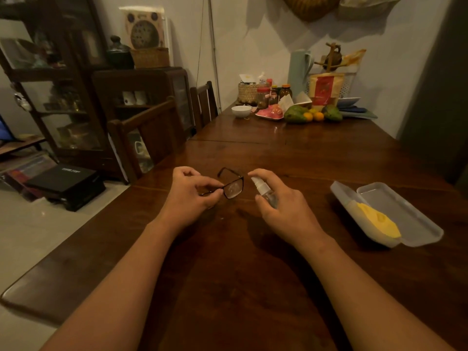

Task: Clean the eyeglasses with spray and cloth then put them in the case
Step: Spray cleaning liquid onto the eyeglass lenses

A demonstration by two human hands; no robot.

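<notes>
Black-framed eyeglasses [233, 186] hang just above the dark wooden table [253, 262], pinched at the frame's left end by my left hand [188, 192]. My right hand [281, 206] is closed around a small clear spray bottle [263, 190] with a white nozzle that points left at the near lens, a few centimetres away. My index finger rests on top of the nozzle. At the right an open translucent case [405, 214] lies on the table with a folded yellow cloth [378, 221] inside its near half.
The table's far end holds fruit [312, 114], a white bowl [241, 110], jars, a woven basket and a red packet. Two wooden chairs [152, 138] stand along the left edge. Dark glass cabinets line the left wall.
</notes>
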